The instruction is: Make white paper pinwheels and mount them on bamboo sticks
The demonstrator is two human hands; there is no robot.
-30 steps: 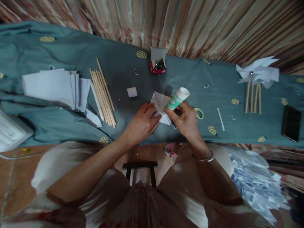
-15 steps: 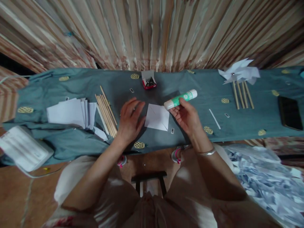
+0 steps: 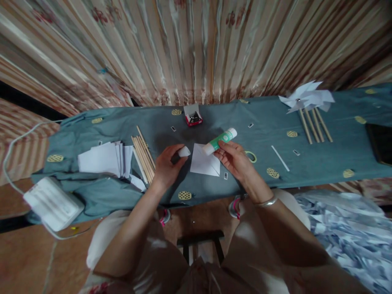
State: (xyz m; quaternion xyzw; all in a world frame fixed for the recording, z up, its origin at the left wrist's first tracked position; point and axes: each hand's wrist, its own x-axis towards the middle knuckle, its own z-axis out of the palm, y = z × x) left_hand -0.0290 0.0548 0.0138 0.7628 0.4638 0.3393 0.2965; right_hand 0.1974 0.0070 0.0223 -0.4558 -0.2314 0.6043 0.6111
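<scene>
In my right hand [image 3: 237,161] is a green-and-white glue stick [image 3: 221,141], held at a slant. Its lower left end is over the upper edge of a white square of paper [image 3: 203,163] that has crease or cut lines in it. My left hand [image 3: 168,165], left of the paper, pinches a small white cap [image 3: 184,152] between thumb and fingers. The paper lies flat on the cloth-covered table [image 3: 165,196], and neither hand is gripping it.
Left are wooden sticks [image 3: 143,157], stacked white paper [image 3: 99,159] and a white corded box [image 3: 53,204]. A small red box of metal pieces [image 3: 193,118] stands behind. Rightward lie a tape ring [image 3: 251,156], paper strip [image 3: 280,158], pinwheel [image 3: 306,98], sticks [image 3: 315,126] and phone [image 3: 379,143].
My left hand, empty before, now holds the white cap. The glue stick has shifted left and closer over the paper. The whole view has tilted a little.
</scene>
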